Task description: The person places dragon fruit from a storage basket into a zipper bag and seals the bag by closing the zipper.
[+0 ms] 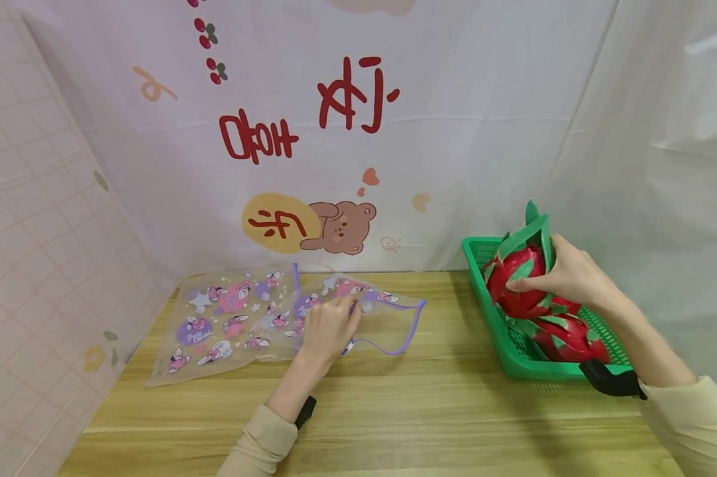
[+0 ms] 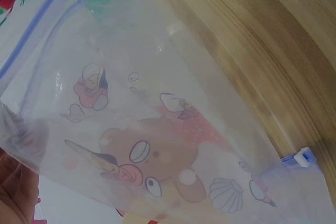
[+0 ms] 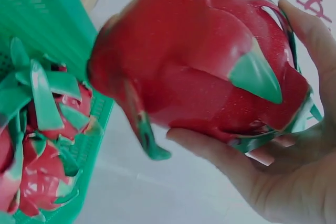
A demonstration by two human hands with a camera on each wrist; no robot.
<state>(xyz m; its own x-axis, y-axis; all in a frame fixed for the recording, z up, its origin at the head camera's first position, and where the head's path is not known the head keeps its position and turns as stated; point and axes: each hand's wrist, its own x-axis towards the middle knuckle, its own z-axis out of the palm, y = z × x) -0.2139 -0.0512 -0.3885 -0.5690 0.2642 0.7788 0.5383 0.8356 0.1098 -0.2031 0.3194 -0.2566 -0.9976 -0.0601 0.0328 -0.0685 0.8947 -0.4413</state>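
Note:
A red dragon fruit [image 1: 516, 281] with green leafy scales is gripped by my right hand [image 1: 576, 275], thumb on one side and fingers on the other, over the green basket [image 1: 501, 344]. The right wrist view shows this dragon fruit [image 3: 194, 66] raised above several others [image 3: 44, 182] lying in the basket. My left hand [image 1: 329, 326] holds the mouth end of a clear printed zip bag [image 1: 233, 318] with purple edging. The bag's open mouth points right, towards the basket. In the left wrist view the bag [image 2: 157, 145] covers most of the picture, its slider [image 2: 303, 157] at the right.
The wooden table [image 1: 394, 411] carries the bag on its left and the basket on its right. A white printed backdrop [image 1: 430, 132] rises behind, and a grid-patterned sheet [image 1: 36, 232] hangs at the left.

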